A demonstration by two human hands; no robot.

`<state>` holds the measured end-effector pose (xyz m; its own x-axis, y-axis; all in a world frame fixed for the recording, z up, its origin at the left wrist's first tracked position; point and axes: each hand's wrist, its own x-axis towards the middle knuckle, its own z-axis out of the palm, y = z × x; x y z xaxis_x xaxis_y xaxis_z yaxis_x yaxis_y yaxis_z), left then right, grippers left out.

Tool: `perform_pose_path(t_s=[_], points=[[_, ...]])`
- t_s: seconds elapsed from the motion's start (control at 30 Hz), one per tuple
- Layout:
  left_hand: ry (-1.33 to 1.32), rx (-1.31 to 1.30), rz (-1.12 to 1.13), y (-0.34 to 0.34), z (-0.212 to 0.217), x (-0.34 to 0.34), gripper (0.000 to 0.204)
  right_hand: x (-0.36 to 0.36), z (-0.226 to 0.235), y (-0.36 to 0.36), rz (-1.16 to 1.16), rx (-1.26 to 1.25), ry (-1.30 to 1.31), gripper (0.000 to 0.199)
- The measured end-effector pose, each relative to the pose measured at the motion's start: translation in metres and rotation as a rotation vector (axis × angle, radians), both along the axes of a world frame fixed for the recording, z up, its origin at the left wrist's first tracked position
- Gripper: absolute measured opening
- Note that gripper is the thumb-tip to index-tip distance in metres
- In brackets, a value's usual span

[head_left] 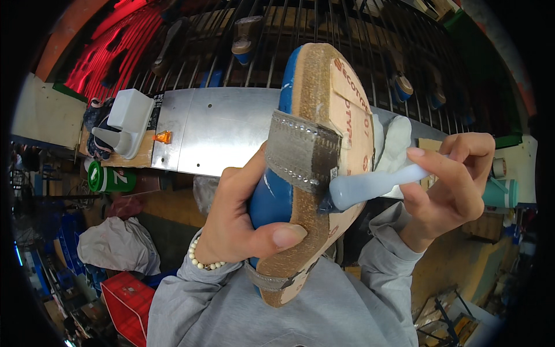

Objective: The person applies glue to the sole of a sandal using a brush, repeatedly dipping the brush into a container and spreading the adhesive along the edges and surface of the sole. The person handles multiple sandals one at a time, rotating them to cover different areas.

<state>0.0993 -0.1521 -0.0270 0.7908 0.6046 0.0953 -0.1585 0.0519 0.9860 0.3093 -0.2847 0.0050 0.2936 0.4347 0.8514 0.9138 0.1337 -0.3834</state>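
Note:
An unfinished sandal (304,217) with a cork-brown sole edge and grey studded straps sits on a blue last (267,199), its underside tilted toward my right. My left hand (228,234) grips it from the left, the thumb pressed along the sole edge and the fingers behind. Between the thumb and fingers of my right hand (448,194) is a brush with a pale, whitish handle (376,186). The brush's dark tip touches the sole just below the wide strap's folded end.
Beyond the sandal lies a metal plate (214,124), backed by a rack of bars (277,34) carrying several lasts. White bottles (130,115) stand at the left, near a green container (113,176). White gloves (396,139) lie behind the brush. A red crate (124,306) is at lower left.

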Motion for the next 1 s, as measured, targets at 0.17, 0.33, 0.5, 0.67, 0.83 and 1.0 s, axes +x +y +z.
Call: perform_pose_path(t_s=[0.17,0.33,0.5,0.67,0.83,1.0], points=[[0.038,0.004,-0.02,0.0,0.001,0.0,0.093,0.003,0.006,-0.004,-0.02,-0.017,-0.074,0.049],[0.007,-0.011,-0.051,0.001,0.001,0.003,0.094,0.004,0.005,-0.004,-0.048,-0.006,-0.061,0.049],[0.026,-0.005,-0.077,0.0,0.004,0.004,0.093,0.017,-0.002,0.0,0.089,-0.021,0.004,0.052],[0.038,-0.053,-0.171,0.002,0.006,0.004,0.092,0.032,-0.006,-0.002,0.227,-0.048,-0.01,0.056],[0.036,-0.167,-0.178,-0.001,0.011,0.005,0.091,0.034,-0.005,-0.004,0.244,-0.037,-0.076,0.057],[-0.098,-0.233,-0.14,-0.006,0.016,0.011,0.083,0.029,0.0,-0.009,0.166,-0.049,-0.22,0.059]])
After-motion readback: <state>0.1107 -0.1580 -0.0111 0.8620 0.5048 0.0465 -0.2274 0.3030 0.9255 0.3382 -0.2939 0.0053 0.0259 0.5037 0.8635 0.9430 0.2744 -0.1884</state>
